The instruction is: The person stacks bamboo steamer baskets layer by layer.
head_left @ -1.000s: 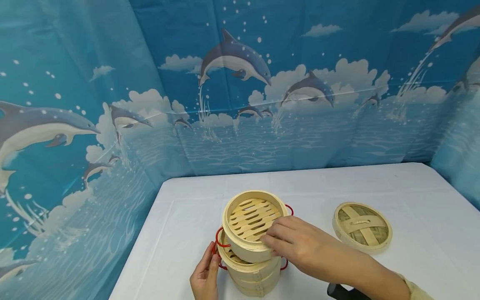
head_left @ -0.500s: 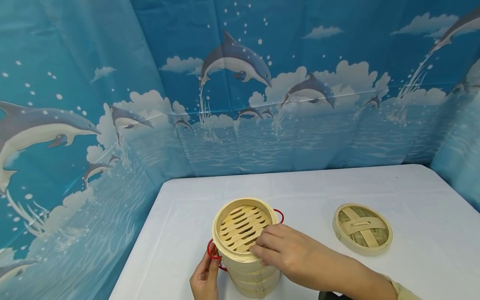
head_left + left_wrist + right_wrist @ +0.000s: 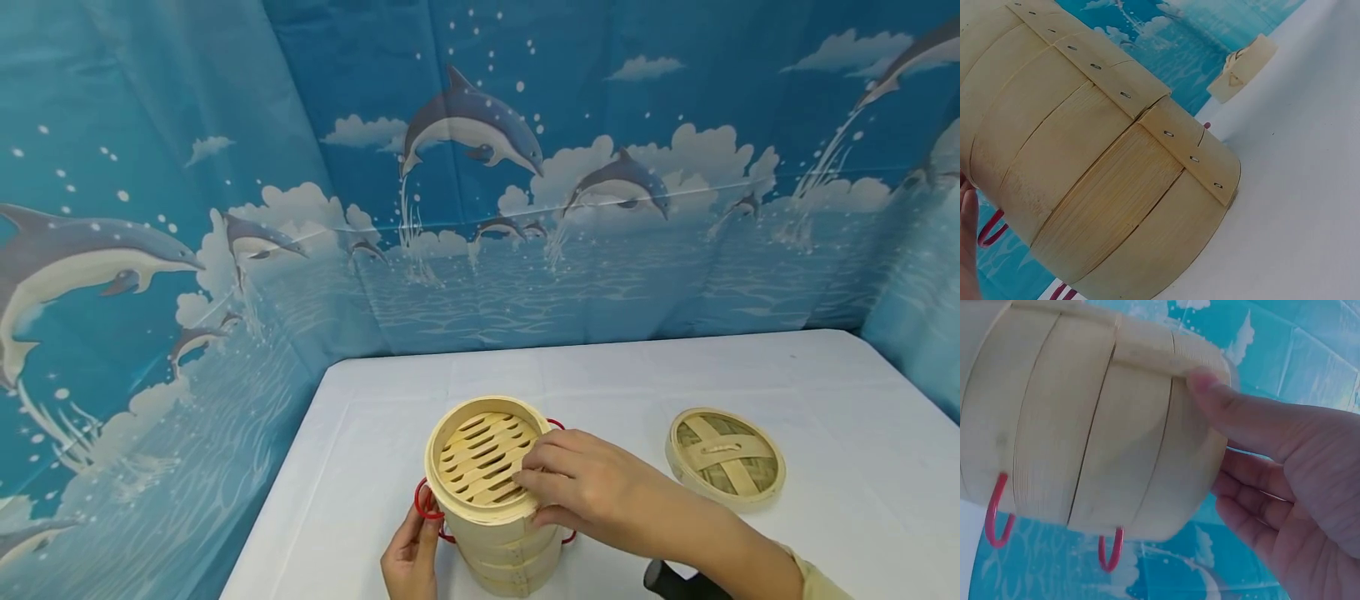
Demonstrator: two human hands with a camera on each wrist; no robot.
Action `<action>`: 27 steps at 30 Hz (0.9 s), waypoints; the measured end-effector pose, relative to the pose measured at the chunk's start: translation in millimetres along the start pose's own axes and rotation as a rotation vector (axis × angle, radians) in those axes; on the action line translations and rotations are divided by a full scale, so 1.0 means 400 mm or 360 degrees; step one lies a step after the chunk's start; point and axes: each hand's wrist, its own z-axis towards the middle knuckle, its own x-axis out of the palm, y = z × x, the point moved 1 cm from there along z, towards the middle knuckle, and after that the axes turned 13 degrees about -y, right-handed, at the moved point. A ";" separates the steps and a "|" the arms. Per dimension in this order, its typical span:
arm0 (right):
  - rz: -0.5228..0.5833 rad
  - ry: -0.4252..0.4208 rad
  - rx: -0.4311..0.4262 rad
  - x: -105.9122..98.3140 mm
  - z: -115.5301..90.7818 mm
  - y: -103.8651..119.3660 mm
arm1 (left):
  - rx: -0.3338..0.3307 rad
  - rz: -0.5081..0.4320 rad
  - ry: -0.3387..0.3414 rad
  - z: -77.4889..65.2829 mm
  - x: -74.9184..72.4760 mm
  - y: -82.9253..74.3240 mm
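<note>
A stack of round bamboo steamer baskets [image 3: 504,546] stands at the table's near side. The top steamer basket [image 3: 483,515] is seated level on it, its slatted floor showing. My right hand [image 3: 600,496] pinches this basket's right rim, fingers over the edge and thumb against the outer wall; the thumb [image 3: 1235,412] shows plainly in the right wrist view. At the stack's left side, my left hand [image 3: 412,546] pinches a red handle between thumb and fingertips, partly covered by the top basket's red loop [image 3: 420,498]. Only a bit of this hand shows in the left wrist view.
A woven bamboo lid [image 3: 723,458] lies on the white table [image 3: 847,417] to the right. Part of a black object [image 3: 678,581] shows beneath my right forearm. A blue dolphin-print curtain [image 3: 465,283] hangs behind the table.
The top basket has come down and left from its offset position onto the stack. My right hand followed, then shifted slightly up and right along the rim. The left hand has barely moved.
</note>
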 end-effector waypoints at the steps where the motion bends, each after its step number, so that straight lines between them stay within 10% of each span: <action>1: 0.0016 -0.0006 0.0024 -0.004 -0.003 -0.005 | -0.0007 0.0021 -0.0004 0.000 0.000 0.000; 27: 0.0077 -0.0166 0.0007 0.023 -0.013 0.003 | 0.0033 -0.0178 0.0061 0.003 -0.001 0.009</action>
